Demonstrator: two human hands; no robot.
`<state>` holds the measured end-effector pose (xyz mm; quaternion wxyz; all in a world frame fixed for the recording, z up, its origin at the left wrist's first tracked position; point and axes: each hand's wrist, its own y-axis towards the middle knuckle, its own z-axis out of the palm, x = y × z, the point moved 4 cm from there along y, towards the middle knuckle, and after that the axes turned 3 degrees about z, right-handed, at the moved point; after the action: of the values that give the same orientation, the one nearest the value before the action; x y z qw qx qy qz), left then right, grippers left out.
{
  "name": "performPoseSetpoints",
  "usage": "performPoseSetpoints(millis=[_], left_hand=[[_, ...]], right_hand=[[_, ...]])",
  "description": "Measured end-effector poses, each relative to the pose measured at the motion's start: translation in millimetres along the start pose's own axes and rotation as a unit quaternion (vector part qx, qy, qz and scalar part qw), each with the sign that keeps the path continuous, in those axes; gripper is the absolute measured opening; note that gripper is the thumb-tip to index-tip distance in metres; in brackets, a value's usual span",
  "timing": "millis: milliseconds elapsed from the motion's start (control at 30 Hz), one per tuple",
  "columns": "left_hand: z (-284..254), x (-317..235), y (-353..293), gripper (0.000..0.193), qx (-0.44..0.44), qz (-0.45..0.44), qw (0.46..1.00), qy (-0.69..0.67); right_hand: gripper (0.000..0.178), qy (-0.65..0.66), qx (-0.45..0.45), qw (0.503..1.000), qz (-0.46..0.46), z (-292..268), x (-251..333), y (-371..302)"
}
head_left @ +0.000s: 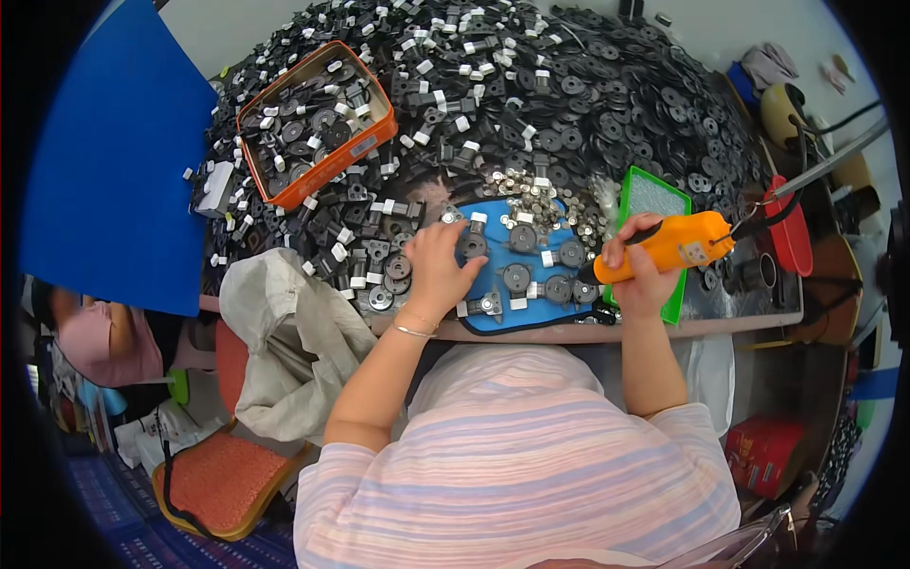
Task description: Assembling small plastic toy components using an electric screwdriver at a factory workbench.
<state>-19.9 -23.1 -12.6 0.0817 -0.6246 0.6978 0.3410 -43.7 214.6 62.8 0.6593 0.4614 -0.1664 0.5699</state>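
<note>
Bracelet: sat on your left wrist, nearest you; could've snagged a part.
Blue mat: lay near the table edge under several units; a forearm drag could've shifted them.
Right hand: fingers clamped round the orange driver, tip at the mat's right side; bit contact, couldn't tell. Off-axis tilt could've made it skid.
Green tray: just beside that hand; a knock risked a spill.
Left hand: thumb and forefinger apart, astride a round black part on the mat; pinch, couldn't tell. Unpinned, it could've spun.
Metal pieces: loose beyond; strays could've wedged underneath.
Black heap: farthest; a slump could've buried your layout.
</note>
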Motion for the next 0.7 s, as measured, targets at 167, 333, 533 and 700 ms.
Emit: performPoseSetpoints(millis=[167, 333, 533, 700], left_hand=[[3.5, -8.9, 10.2, 0.044, -0.005, 0.002, 0.998, 0.059], [4.7, -6.4, 14.7, 0.053, 0.015, -0.032, 0.997, 0.074], [-3.9, -7.5, 17.9, 0.068, 0.032, -0.029, 0.997, 0.061], [-12.5, 1.7, 21.8, 0.065, 0.104, 0.043, 0.994, -0.006]], right_hand=[[0.029, 0.014, 0.023, 1.0, -0.006, 1.2, -8.1, 11.1], [0.028, 0.006, 0.03, 1.0, -0.002, 3.8, -16.3, 20.9], [0.028, 0.002, 0.055, 0.998, 0.003, 17.0, -25.0, 34.7], [0.03, 0.019, 0.08, 0.996, 0.02, 32.8, -38.8, 42.5]])
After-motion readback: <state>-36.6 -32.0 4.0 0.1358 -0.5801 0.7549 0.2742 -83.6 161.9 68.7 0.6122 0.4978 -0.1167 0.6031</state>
